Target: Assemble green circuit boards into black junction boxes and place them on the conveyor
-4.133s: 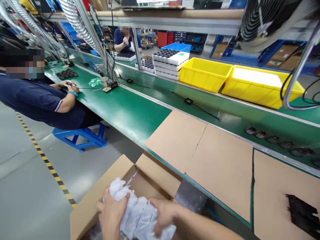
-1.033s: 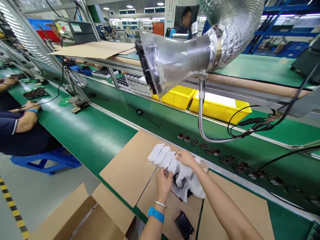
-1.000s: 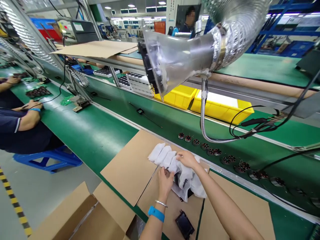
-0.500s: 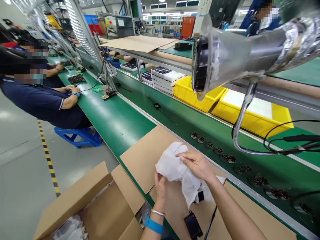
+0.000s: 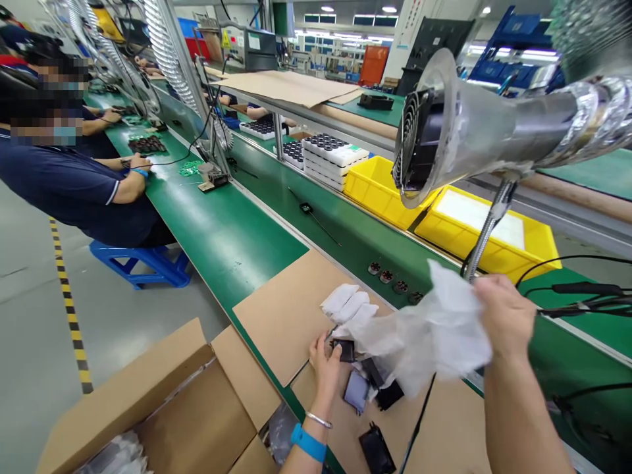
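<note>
My right hand is closed on a crumpled sheet of thin white wrapping, raised above the cardboard and trailing to the left. My left hand grips a small black plastic housing between thumb and fingers. Several white-wrapped pieces lie just beyond it. Close to my left hand, a greyish-blue housing and a black housing rest on the cardboard sheet. Nearer to me lies another black housing. The wrapping partly covers the things beneath it.
An open cardboard box with white wrapping inside stands at lower left. Small round metal parts line the green conveyor. A fume duct overhangs the right side, before yellow bins. A co-worker sits at left.
My right hand has pulled the white wrapping up and to the right. Several housings and wrapped pieces now show underneath. My left hand now holds a black housing.
</note>
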Demonstrator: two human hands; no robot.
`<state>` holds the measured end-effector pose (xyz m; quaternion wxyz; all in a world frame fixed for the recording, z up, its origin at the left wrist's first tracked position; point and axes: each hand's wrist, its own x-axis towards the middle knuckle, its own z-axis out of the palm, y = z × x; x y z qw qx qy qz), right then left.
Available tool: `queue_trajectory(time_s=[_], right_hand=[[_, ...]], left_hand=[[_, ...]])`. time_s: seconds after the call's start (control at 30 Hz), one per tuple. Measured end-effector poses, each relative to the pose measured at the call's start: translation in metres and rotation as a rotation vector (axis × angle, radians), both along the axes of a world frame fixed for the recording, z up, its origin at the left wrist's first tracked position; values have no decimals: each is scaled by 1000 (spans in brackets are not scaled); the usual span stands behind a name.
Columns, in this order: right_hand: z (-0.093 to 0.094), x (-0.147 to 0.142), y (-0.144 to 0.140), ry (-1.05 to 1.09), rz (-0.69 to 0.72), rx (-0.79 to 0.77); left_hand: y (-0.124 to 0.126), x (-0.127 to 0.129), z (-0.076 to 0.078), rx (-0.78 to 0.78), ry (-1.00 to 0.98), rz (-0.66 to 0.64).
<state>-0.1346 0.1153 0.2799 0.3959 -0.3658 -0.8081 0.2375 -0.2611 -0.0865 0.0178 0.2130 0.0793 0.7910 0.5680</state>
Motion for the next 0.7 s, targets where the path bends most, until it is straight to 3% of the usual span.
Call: queue_trajectory(time_s=[0.1,0.23,0.37,0.53,0.7], right_hand=[[-26,-11,6,-326,-58,52],[-78,-48,-12,-715,112,-32],[-129,-74,-32,-941,246,-141],[-164,-45,-27,-1056,263,-239],[-179,-18,-9,-1076,310,-306]], left_hand=[[16,-5,6,-56,108,-44],[50,-28,16,-87,279,-142],[75,-65,23,-107,391,-259],[56,-118,26,-152,420,-228],[24,-134,40,-153,437,-180]])
